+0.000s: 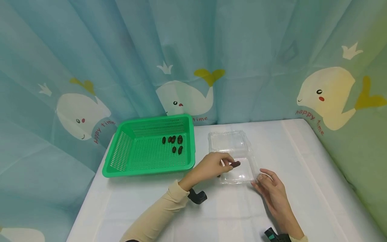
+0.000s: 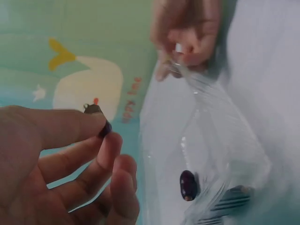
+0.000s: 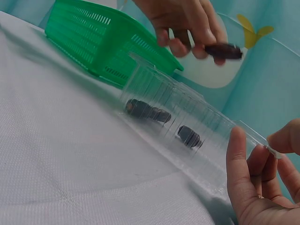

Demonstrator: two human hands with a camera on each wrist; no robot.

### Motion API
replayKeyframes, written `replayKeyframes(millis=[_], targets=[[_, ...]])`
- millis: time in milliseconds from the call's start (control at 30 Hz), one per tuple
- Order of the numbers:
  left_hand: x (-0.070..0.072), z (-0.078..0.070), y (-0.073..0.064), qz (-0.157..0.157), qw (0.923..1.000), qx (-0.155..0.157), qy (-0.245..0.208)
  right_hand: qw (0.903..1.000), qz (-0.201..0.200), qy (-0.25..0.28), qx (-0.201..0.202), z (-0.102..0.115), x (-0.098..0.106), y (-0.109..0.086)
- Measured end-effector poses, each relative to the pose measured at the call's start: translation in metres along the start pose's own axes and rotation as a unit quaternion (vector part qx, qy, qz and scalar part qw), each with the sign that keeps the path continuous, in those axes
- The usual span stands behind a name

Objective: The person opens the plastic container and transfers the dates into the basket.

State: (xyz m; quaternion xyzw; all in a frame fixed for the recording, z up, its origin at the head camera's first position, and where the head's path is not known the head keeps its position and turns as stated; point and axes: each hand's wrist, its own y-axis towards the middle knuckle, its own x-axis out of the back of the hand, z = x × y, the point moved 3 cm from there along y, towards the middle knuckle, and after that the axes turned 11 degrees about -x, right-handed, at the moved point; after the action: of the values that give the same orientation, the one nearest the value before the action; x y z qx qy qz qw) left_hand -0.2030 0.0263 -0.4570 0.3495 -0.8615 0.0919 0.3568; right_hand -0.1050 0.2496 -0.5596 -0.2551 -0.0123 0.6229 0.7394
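My left hand point(image 1: 214, 164) hovers over the clear plastic clamshell box point(image 1: 248, 169), pinching a small dark purple eggplant-shaped piece point(image 2: 104, 125) between thumb and fingertips. That piece has a greyish cap at one end. The box stands open, with its lid point(image 1: 228, 141) folded back towards the curtain. At the box's near right corner, my right hand point(image 1: 273, 195) grips the rim between thumb and fingers. Through the box wall, the right wrist view shows similar dark pieces point(image 3: 189, 136) lying on its floor, mostly towards the left end. My left hand hides part of the box in the head view.
To the left stands a green slotted basket point(image 1: 148, 172), holding several more dark pieces point(image 1: 179, 139) in its right half. A white cloth point(image 1: 302, 161) covers the table. Behind it hangs a blue-green curtain point(image 1: 254, 60) printed with whales.
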Motion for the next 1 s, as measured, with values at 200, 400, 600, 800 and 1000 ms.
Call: replayKeyframes(millis=[200,400,600,800,1000], targets=[[0.023,0.011,-0.013,0.013,0.9913,0.03,-0.127,0.9999,-0.008,-0.01,-0.003,-0.002,0.002,-0.004],[0.056,0.022,-0.027,-0.019,0.9807,0.08,-0.177,0.9999,0.001,-0.008,0.007,0.001,-0.001,-0.004],[0.086,0.027,-0.038,-0.048,0.9727,0.12,-0.193,0.9999,0.006,0.007,0.011,0.001,-0.001,-0.002],[0.11,0.043,-0.047,-0.073,0.9605,0.161,-0.215,0.9999,0.008,0.01,0.01,0.0,0.0,-0.002],[0.134,0.067,-0.058,-0.077,0.9526,0.181,-0.232,0.9999,0.008,0.007,0.01,0.0,0.0,-0.003]])
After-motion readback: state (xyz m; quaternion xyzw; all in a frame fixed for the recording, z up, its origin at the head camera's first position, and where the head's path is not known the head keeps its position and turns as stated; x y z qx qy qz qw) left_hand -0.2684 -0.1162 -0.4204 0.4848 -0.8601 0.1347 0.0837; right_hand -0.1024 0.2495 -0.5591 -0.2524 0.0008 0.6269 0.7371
